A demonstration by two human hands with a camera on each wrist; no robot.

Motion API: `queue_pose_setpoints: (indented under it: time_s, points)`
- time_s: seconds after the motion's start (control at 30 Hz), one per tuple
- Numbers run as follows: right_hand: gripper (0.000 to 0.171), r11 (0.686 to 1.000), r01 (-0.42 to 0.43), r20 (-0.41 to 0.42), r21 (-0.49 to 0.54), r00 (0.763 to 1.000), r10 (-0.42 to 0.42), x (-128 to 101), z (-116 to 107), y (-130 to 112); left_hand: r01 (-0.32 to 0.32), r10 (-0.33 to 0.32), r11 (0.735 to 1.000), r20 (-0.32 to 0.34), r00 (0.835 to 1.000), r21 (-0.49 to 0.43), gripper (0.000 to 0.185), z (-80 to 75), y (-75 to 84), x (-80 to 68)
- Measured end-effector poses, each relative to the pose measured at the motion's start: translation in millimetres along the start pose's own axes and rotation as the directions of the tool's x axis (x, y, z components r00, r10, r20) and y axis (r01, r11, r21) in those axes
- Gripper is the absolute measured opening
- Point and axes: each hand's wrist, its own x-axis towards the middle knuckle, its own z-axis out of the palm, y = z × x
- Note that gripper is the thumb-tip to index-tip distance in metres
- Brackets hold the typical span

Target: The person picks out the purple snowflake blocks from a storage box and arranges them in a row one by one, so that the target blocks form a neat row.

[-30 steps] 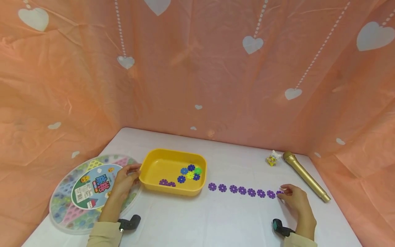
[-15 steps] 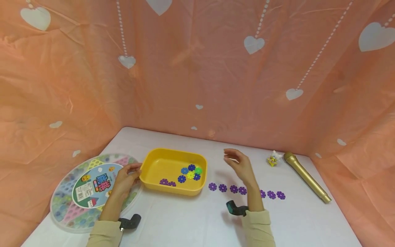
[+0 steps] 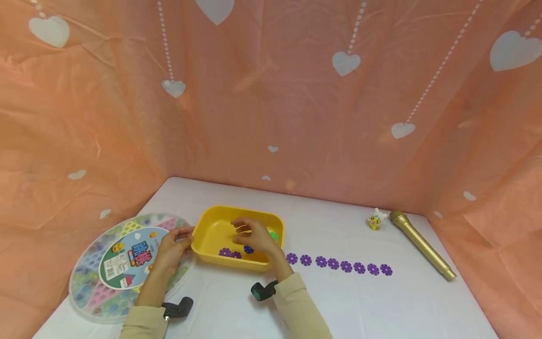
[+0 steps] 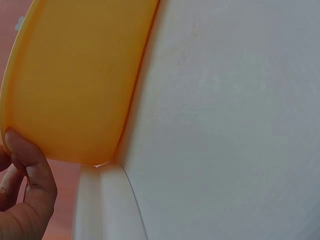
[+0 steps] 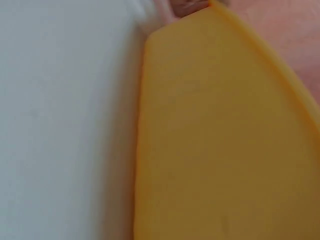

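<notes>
The round game board on the left of the white worktop carries a printed label in large blue characters too small to read. From the head view, the left hand grips the left rim of the yellow tray, while the right hand hovers inside it over the flower discs with fingers loosely curled, holding nothing visible. Only that view shows the row of purple discs just right of the tray; the left wrist view shows fingers on the tray's outer wall.
</notes>
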Motion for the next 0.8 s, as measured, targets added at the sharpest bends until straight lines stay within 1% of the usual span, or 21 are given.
queue_pose_setpoints:
  time_s: [0.07, 0.13, 0.17, 0.3, 0.33, 0.43, 0.53, 0.67, 0.8]
  points:
    - [0.046, 0.997, -0.009, 0.061, -0.072, 0.998, 0.014, 2.2, 4.9, 0.5, 0.001, -0.001, 1.0, -0.006, 1.0, 0.007, 0.038, 0.1, 0.2, 0.4]
    - [0.049, 0.987, -0.011, 0.123, -0.161, 0.992, 0.032, 2.3, 8.4, 0.9, 0.006, -0.006, 1.0, -0.008, 1.0, 0.012, 0.038, 0.1, 0.3, 0.4]
    - [0.05, 0.982, -0.017, 0.15, -0.189, 0.988, 0.046, 2.1, 9.8, 1.0, 0.009, -0.009, 1.0, -0.01, 1.0, 0.013, 0.038, 0.1, 0.3, 0.6]
    - [0.049, 0.955, 0.007, 0.23, -0.298, 0.971, 0.065, -0.4, 14.0, 2.0, 0.006, -0.006, 1.0, -0.006, 1.0, 0.005, 0.038, 0.9, 0.4, 0.0]
    - [0.047, 0.954, 0.005, 0.246, -0.301, 0.967, 0.073, -1.3, 14.8, 2.2, 0.007, -0.007, 1.0, -0.005, 1.0, 0.002, 0.038, 1.0, 0.2, -0.3]
    - [0.042, 0.949, 0.043, 0.296, -0.313, 0.954, 0.054, -3.0, 16.1, 2.2, 0.011, -0.011, 1.0, -0.007, 1.0, 0.006, 0.038, 0.8, -0.6, -0.9]
    - [0.033, 0.95, 0.078, 0.329, -0.304, 0.944, 0.028, -3.0, 17.1, 2.1, 0.016, -0.016, 1.0, -0.006, 1.0, 0.01, 0.038, 0.4, -1.4, -0.4]
    - [0.025, 0.946, 0.113, 0.348, -0.304, 0.938, 0.0, -1.1, 17.9, 1.7, 0.008, -0.008, 1.0, -0.001, 1.0, 0.001, 0.039, 0.3, -2.1, 0.5]
    - [0.023, 0.941, 0.143, 0.37, -0.308, 0.929, -0.02, 1.3, 18.8, 2.3, 0.003, -0.003, 1.0, -0.002, 1.0, -0.003, 0.039, 0.4, -2.3, 0.8]
